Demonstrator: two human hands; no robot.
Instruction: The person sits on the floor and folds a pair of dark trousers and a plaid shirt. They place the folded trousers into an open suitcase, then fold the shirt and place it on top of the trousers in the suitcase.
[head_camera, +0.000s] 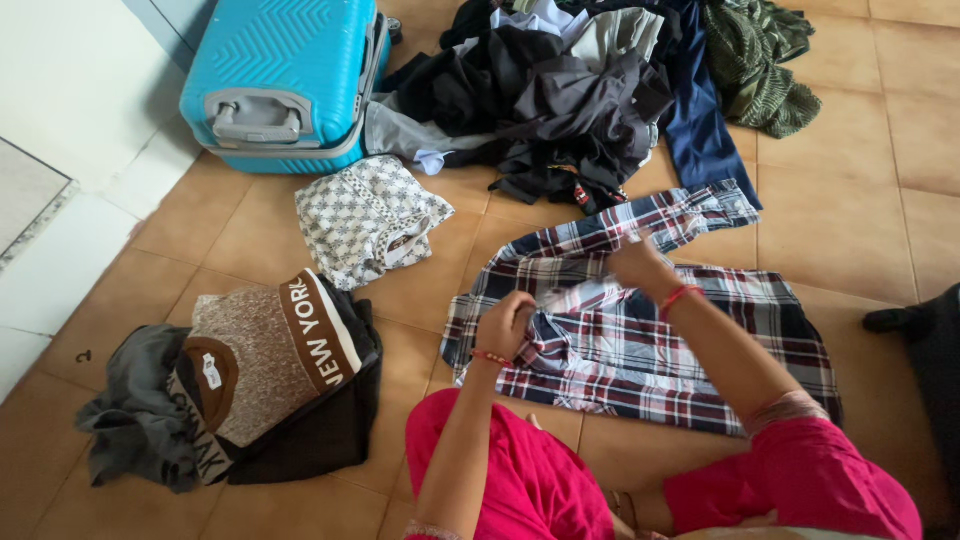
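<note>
1. The left hand (505, 325) has its fingers curled shut on a fold of the plaid shirt (640, 340).
2. The right hand (635, 262) pinches the same shirt farther up, near its sleeve.
3. The shirt lies spread on the tiled floor (850, 200) under both hands.
4. Left of the fingers sits a folded patterned garment (365, 215) and a brown sweater (265, 360).
5. Beyond the fingers: a dark clothes heap (570, 100) and a blue suitcase (285, 80).

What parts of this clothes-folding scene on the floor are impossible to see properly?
Head view:
- Blue suitcase: its far end is cut off by the top edge.
- Dark clothes pile: single garments cannot be told apart.
- Black thing: cut off by the right edge.
- Plaid shirt: its near part is hidden behind the forearms.
</note>
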